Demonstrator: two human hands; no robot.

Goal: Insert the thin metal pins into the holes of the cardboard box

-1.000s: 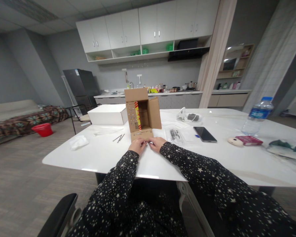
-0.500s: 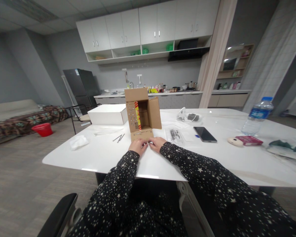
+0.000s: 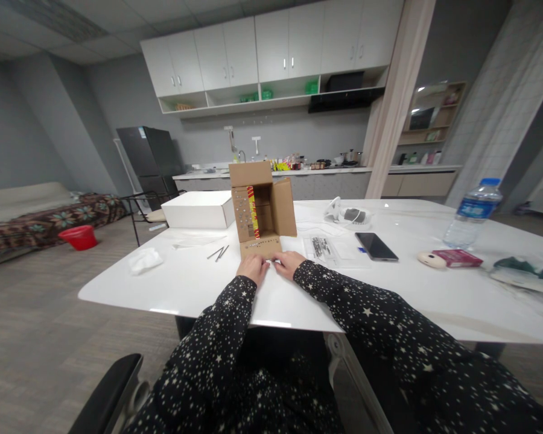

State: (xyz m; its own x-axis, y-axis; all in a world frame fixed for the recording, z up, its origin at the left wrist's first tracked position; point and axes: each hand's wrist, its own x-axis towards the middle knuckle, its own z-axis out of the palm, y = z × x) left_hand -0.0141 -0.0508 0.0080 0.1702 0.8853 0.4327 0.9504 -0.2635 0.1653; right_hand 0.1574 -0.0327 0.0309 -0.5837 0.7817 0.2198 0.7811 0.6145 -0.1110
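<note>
Your left hand (image 3: 252, 267) and right hand (image 3: 288, 263) sit close together on the table (image 3: 185, 283), right at the near edge of the box (image 3: 261, 208). The fingers of both are curled in, and a small pale piece (image 3: 274, 261) shows between the fingertips; it is too small to name, and you cannot tell whether either hand truly grips it or only pins it to the tabletop. Working this near the box flap (image 3: 260, 247), with its rows of small holes, seems to keep the piece close to where the holes are, and resting both wrists on the table looks like a way to steady fine finger work.

The box stands on its side with its mouth towards you, so its inside and the flap are both within easy reach. Two thin rods (image 3: 218, 252) lie to the left, a clear bag (image 3: 321, 246) of parts just right of the flap.

Against the earlier pictures almost nothing differs: hands, box and rods lie as before, with only a slight shift of the view.
</note>
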